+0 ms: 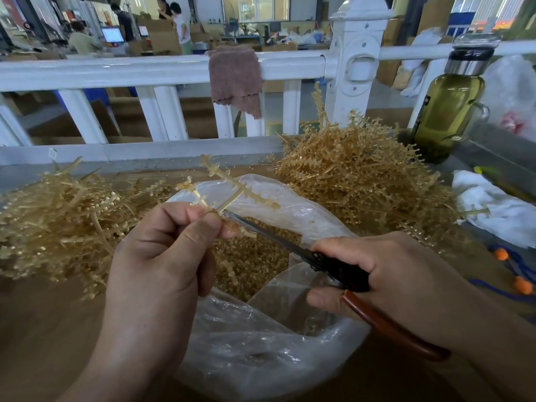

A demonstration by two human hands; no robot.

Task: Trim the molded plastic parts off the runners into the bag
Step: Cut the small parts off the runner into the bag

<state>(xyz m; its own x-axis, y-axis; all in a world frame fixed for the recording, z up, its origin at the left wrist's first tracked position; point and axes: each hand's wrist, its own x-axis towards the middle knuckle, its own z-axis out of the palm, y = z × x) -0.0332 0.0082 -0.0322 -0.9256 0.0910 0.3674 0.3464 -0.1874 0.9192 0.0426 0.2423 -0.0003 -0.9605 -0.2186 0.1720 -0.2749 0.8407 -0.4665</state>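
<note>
Our left hand pinches a runner above the open bag, its branches reaching far and right. Our right hand grips snips. Their blades aim far-left, tips at the runner's base beside our left fingertips.

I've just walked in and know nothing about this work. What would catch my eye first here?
First, the hands at centre: the left hand pinches a branching tan runner while the right hand holds red-handled scissors, blades reaching to it, above a clear plastic bag holding trimmed parts. Then the tangled tan piles: the left heap and the taller right heap, with a green bottle beside it.
</note>
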